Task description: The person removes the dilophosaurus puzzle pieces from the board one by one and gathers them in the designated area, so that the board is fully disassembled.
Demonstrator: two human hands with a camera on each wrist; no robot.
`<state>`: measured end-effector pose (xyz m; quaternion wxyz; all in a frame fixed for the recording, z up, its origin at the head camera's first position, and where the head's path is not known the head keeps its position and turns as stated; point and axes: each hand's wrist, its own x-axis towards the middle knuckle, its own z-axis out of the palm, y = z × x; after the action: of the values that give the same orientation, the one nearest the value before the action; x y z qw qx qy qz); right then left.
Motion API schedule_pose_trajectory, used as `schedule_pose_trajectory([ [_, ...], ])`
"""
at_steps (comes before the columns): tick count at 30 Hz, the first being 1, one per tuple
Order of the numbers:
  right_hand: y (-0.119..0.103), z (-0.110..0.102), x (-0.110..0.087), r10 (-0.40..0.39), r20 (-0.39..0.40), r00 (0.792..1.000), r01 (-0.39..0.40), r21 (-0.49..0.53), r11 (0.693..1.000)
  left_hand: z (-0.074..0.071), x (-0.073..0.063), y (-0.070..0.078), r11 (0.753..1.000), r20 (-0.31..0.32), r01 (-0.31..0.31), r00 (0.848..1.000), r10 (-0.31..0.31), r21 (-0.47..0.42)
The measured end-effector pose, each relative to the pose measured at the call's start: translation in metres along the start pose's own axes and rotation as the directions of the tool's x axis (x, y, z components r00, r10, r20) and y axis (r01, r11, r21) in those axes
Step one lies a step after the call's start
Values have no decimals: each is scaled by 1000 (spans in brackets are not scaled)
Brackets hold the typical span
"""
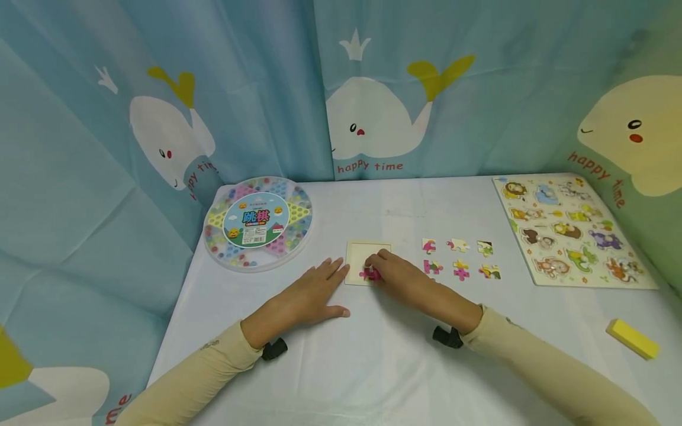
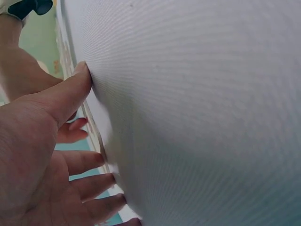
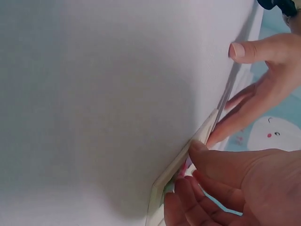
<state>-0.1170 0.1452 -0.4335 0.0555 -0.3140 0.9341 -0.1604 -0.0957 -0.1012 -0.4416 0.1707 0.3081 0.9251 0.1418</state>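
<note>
A small square cream puzzle tray lies on the white table between my hands. My right hand bends over its lower right part, its fingers pinching a pink jigsaw piece. In the right wrist view, the thumb is by the raised tray rim, and the fingers hide most of the pink piece. Fingers spread, my left hand rests on the table with its fingertips at the tray's left edge. To the right of the tray, several loose jigsaw pieces in pink, yellow and green lie in two rows.
At the back left sits a round Chinese checkers set with coloured marbles. An animal peg puzzle board lies at the right, and a yellow block is nearer the right front. A blue whale-print curtain borders the table.
</note>
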Motion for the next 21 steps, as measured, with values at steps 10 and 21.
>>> schedule_pose_trajectory([
  [10,9,-9,10,75,146,987,-90,98,991,1,1,-1,1000,3,9,1000,-9,10],
  [21,15,-10,10,23,150,988,-54,203,978,1,0,-1,1000,9,9,1000,-10,2],
])
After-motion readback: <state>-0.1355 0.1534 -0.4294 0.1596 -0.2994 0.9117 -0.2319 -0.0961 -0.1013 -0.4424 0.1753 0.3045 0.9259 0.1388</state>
